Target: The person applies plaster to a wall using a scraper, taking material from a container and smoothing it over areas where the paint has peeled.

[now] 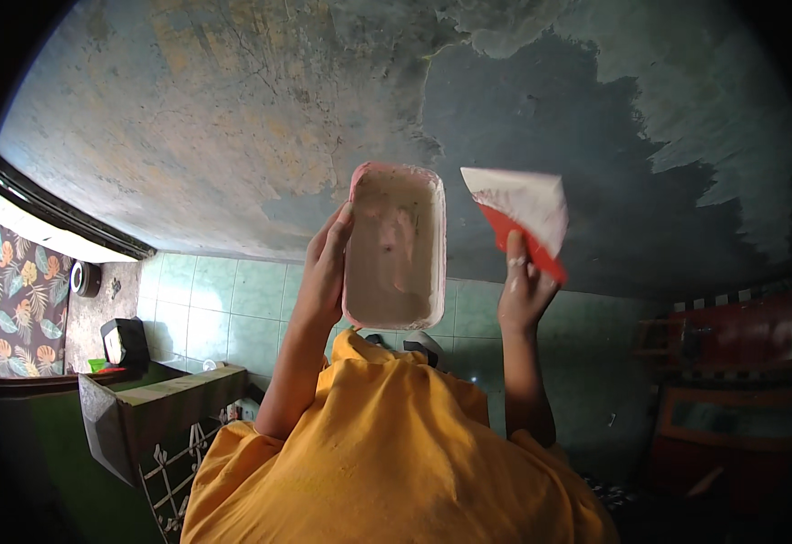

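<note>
My left hand (323, 267) grips the left side of a shallow rectangular plastic tray (439, 263), its thumb over the rim. The tray is pinkish at the edges and has a thin pale residue smeared inside. To its right, my right hand (528, 288) is closed on a red putty scraper (511, 227), a finger stretched along it. White paste coats the scraper's wide blade. Both are held up in front of a patchy wall (223, 127), apart from each other. A dark grey area (541, 118) with ragged edges spreads over the wall behind the scraper.
Pale green tiles (255, 295) cover the floor at the wall's foot. On the left are a patterned cloth (19, 304), a black box-like object (124, 342) and a ledge (183, 390) with a metal grille (171, 480). Reddish furniture (740, 331) stands at the right.
</note>
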{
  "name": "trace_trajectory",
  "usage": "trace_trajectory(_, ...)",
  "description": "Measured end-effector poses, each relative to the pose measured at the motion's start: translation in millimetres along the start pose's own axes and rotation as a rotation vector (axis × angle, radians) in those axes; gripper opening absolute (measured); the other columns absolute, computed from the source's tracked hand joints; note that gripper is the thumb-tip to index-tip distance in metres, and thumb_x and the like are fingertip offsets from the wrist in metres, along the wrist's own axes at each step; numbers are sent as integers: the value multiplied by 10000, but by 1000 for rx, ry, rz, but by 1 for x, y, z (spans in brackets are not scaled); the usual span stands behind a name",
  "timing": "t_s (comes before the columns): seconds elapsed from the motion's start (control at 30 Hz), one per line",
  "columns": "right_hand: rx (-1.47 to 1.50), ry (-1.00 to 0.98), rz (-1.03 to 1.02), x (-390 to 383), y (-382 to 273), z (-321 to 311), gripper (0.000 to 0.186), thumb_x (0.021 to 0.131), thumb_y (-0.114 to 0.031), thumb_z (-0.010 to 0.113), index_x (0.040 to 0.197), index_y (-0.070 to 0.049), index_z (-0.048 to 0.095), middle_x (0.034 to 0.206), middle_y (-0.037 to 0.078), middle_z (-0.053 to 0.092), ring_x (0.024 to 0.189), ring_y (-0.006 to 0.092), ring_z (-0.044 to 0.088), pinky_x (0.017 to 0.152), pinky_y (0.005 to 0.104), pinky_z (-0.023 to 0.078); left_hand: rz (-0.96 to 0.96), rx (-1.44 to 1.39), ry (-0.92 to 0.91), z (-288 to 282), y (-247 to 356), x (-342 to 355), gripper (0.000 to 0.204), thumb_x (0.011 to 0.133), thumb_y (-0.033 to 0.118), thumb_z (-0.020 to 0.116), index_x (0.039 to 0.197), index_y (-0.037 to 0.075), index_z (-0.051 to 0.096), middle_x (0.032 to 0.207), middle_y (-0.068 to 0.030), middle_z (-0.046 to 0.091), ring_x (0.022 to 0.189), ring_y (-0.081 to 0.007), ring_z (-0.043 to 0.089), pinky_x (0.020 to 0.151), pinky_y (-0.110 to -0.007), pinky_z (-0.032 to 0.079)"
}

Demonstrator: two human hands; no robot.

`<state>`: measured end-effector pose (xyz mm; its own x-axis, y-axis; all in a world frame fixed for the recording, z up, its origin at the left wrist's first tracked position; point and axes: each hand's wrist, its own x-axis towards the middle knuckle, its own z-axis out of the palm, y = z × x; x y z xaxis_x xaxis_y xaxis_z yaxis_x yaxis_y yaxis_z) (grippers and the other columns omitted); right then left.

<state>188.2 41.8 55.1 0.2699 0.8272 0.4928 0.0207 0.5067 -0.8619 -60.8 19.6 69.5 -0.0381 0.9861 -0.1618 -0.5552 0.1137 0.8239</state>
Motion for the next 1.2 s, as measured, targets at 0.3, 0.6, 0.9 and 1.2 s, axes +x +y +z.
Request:
trace_trajectory(0.3,-415,-338,-615,-21,26,-35,256,957,-209,689,1132,-60,803,1179,136,780,1214,351,711,1123,504,509,-18,-30,14,33,-3,-15,518,1141,335,466,1496,-38,525,1401,-109,641,1240,-157,627,1033,-311,520)
trace_trajectory(0.6,-473,-464,-530,-44,42,-110,273,906,-108,706,1157,-44,791,1179,134,782,1228,362,702,1124,493,515,-186,-76,146,34,-40,-29,523,1140,331,479,1516,-31,512,1435,-104,619,1260,-168,618,1041,-310,517)
trace_trajectory(0.9,-311,-304,-5,-51,42,-169,276,1006,-38,671,1271,31,638,1188,137,733,1039,196,718,914,322,562,-23,120,-8,75,-41,-58,569,1130,349,507,1539,-46,480,1473,-114,595,1331,-171,560,1122,-303,436)
trace_trajectory(1.2,-365,-581,198,47,-40,-176,311,1013,-32,670,1295,52,566,1139,94,701,997,113,658,919,289,538,96,583,-120,79,-56,-57,802,1040,460,656,1559,-100,411,1439,-216,614,1324,-232,586,1132,-347,436)
